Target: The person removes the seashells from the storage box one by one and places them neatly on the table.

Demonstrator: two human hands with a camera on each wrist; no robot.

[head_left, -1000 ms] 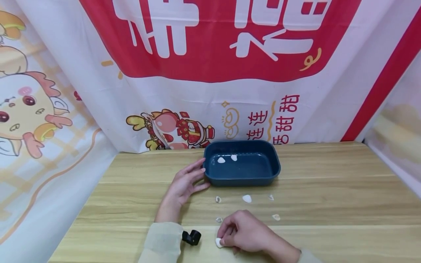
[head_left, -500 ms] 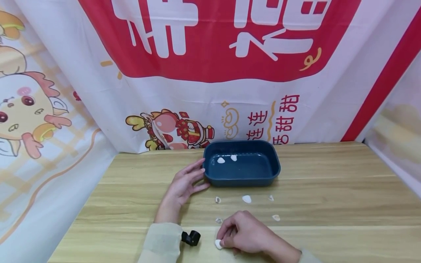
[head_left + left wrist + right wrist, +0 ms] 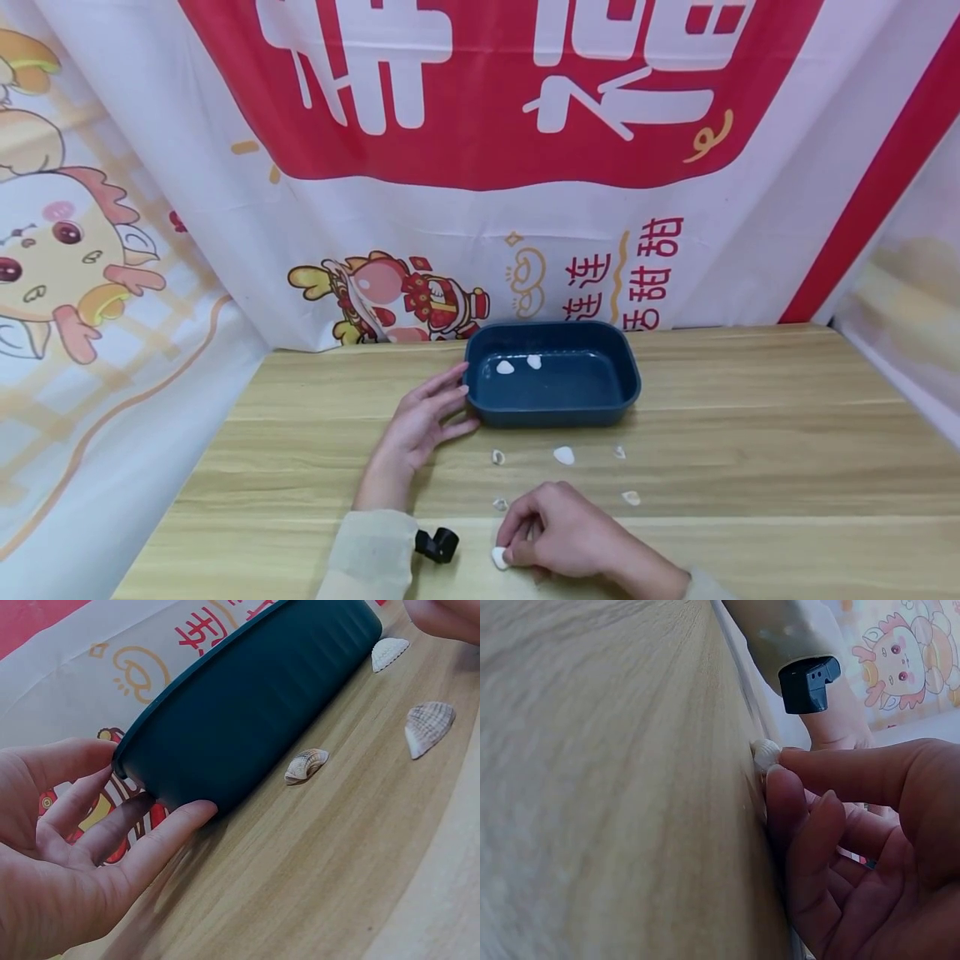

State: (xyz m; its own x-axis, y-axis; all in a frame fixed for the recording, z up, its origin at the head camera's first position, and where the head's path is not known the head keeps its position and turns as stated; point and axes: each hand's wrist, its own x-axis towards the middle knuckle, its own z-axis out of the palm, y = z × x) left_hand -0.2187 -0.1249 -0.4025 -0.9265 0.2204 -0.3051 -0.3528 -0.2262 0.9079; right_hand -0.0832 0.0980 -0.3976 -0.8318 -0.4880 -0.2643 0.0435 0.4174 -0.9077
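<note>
My right hand [image 3: 558,531] pinches a small white seashell [image 3: 499,558] between thumb and fingertips, low over the table near its front. In the right wrist view the shell [image 3: 766,755] shows fine ribs and sits right at the wood surface. My left hand [image 3: 423,422] touches the left end of a dark blue rectangular box [image 3: 557,417], its fingers spread and mostly straight. From the left wrist view, the fingertips [image 3: 201,811] rest against the box's end wall and rim. Inside the box lie two white shells, one left [image 3: 505,367] and one right [image 3: 534,362].
Before the box lie a white shell [image 3: 564,455] and several smaller patterned shells, such as the brownish shell [image 3: 631,497] at right and a ribbed shell [image 3: 306,766]. A black camera mount [image 3: 437,546] juts from the left sleeve. A printed cloth [image 3: 435,225] hangs behind the wooden table [image 3: 750,417].
</note>
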